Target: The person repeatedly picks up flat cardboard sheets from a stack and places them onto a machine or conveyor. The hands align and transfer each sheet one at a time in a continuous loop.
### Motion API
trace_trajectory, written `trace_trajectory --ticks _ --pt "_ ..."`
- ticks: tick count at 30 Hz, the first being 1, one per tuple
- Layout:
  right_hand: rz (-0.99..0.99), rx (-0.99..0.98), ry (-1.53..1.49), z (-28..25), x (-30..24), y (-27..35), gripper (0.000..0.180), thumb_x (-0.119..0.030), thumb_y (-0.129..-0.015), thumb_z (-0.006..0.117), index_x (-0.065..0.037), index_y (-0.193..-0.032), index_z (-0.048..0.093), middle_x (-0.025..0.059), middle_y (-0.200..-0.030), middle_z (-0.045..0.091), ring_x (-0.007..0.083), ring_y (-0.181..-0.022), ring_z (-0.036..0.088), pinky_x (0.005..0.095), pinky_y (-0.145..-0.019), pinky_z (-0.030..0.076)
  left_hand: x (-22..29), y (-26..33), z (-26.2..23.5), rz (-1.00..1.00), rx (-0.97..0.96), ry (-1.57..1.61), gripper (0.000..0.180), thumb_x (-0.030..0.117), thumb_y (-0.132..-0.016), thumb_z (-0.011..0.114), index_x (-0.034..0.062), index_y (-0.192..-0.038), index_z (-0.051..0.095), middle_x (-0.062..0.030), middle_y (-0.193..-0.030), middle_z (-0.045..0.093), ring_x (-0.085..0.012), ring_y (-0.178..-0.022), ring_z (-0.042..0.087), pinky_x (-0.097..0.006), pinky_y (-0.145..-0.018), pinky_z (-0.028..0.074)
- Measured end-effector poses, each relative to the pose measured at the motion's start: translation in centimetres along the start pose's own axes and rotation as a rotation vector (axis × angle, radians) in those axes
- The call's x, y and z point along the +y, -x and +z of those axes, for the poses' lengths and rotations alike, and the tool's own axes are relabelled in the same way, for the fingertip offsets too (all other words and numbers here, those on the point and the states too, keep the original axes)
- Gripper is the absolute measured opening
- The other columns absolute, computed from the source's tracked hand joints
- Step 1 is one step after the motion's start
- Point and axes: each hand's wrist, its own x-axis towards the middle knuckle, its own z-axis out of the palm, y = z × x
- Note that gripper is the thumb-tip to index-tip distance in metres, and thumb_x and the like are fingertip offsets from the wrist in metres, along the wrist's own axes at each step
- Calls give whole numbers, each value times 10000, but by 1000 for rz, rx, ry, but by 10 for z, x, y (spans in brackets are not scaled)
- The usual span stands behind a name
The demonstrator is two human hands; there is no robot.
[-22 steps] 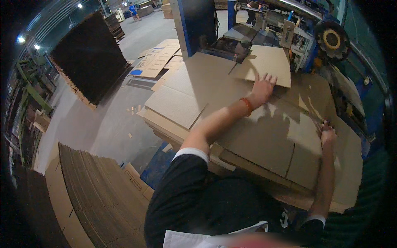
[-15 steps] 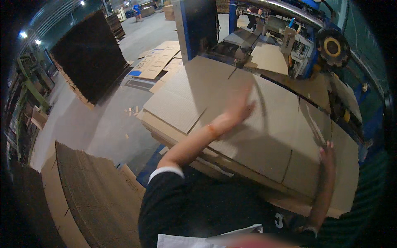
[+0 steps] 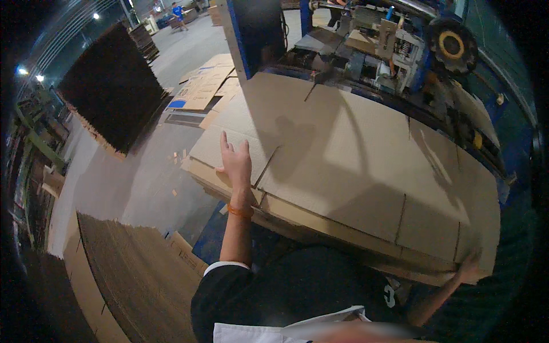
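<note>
1. While a large cardboard sheet (image 3: pixel 366 166) lies on top of a stack (image 3: pixel 297 220) in front of the machine (image 3: pixel 400 46), it is steadied only at 2 far-apart points, so a skewed feed could result if 1 side is pushed harder than the other.
2. Because the sheet's near edge overhangs the stack slightly at the left corner, a bent or creased corner is judged possible under downward pressure there.
3. Since the slots (image 3: pixel 266 166) cut into the sheet lie close to the left hand, a tear along 1 of them could be caused by uneven sliding.
4. Left hand (image 3: pixel 235 163): laid flat, palm down, on the sheet's left part, with the fingers spread and extended forward; nothing is pinched. An orange band (image 3: pixel 239 211) is worn at the wrist.
5. Right hand (image 3: pixel 470 267): placed at the sheet's near right corner, touching the edge; whether the fingers are curled under it cannot be told.
6. Surroundings: a dark upright pile of sheets (image 3: pixel 108 91) stands well apart at the left, and another pile (image 3: pixel 137 280) stands near the person's left side.
</note>
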Motion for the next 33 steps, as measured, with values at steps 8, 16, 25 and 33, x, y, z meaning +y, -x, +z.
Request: trace_trajectory --ticks 8,16,25,33 --pt "435 428 -1292 -36 0 -41 475 -236 -866 500 -43 -1295 427 153 -1261 503 292 -1070 526 438 -955 374 -3 -6 -20 218 513 369 470 88 -833 561 -4 -1272 424 -140 -1272 489 -300 -1160 467 -364 -992 322" --pt "252 181 -1796 -143 1 -29 579 -51 -790 576 -16 -1328 366 136 -1239 505 241 -1111 490 349 -941 387 -31 -56 -57 -443 -174 888 396 257 -862 565 -7 -1153 514 -121 -1057 590 -204 -952 570 -299 -838 465" --pt "-761 121 -997 -187 -100 146 350 -102 -767 629 -102 -1117 619 75 -1191 583 254 -1034 577 390 -877 457 -2 15 -61 66 -511 286 296 0 -820 555 -25 -1115 561 -120 -1154 548 -250 -1073 516 -373 -925 428" --pt "-1204 -175 -857 -200 -136 128 349 -5 -705 618 -119 -1035 632 59 -1220 567 299 -1186 488 457 -977 388 49 61 -9 998 -1079 -588 534 -26 -714 579 126 -1226 560 -136 -1337 455 -328 -1261 396 -442 -1060 280"
